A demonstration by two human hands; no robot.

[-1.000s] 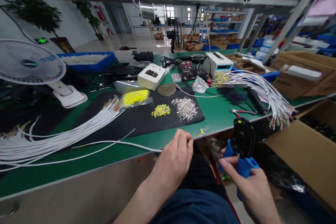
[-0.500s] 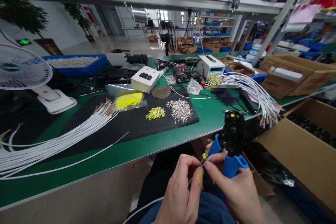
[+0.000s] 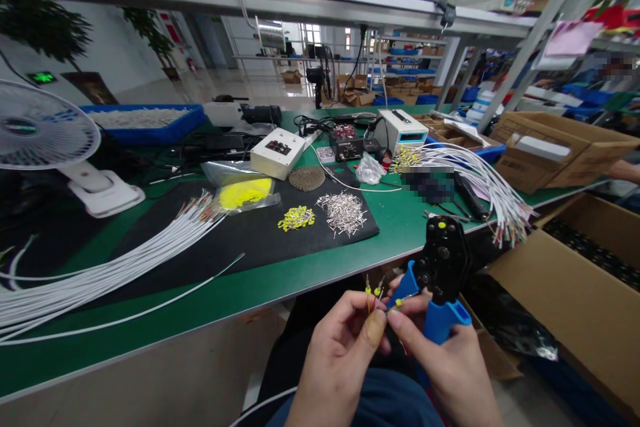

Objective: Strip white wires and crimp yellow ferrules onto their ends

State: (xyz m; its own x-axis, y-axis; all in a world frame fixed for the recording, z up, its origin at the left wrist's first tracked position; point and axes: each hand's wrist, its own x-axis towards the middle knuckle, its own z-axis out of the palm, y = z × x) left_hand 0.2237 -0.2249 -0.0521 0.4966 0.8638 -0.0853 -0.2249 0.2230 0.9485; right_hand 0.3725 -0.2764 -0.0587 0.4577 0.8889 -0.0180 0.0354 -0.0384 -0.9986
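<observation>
In front of my lap, my left hand (image 3: 335,357) is closed, pinching the thin coloured wires at the end of a white cable (image 3: 265,404). Two yellow-collared metal terminals (image 3: 377,291) stick up above its fingertips. My right hand (image 3: 447,363) is wrapped around black crimping pliers (image 3: 444,253) with blue handles, their head pointing up. Its thumb and forefinger also meet at the wires, beside another yellow-collared terminal (image 3: 399,303). The fingertips of both hands almost touch. On the black mat (image 3: 260,240) lie a pile of yellow-collared terminals (image 3: 297,218) and a pile of bare metal pins (image 3: 343,213).
A bundle of white cables (image 3: 135,260) covers the bench's left side; another bundle (image 3: 480,177) hangs over its edge at right. A clip fan (image 3: 107,190), a bag of yellow pieces (image 3: 246,193) and a white switch box (image 3: 278,153) stand behind. Cardboard boxes (image 3: 575,273) flank my right.
The wires between my fingertips have spread apart, and yellow terminals now show separately above my left fingers and by my right thumb. The crimping pliers have shifted only slightly.
</observation>
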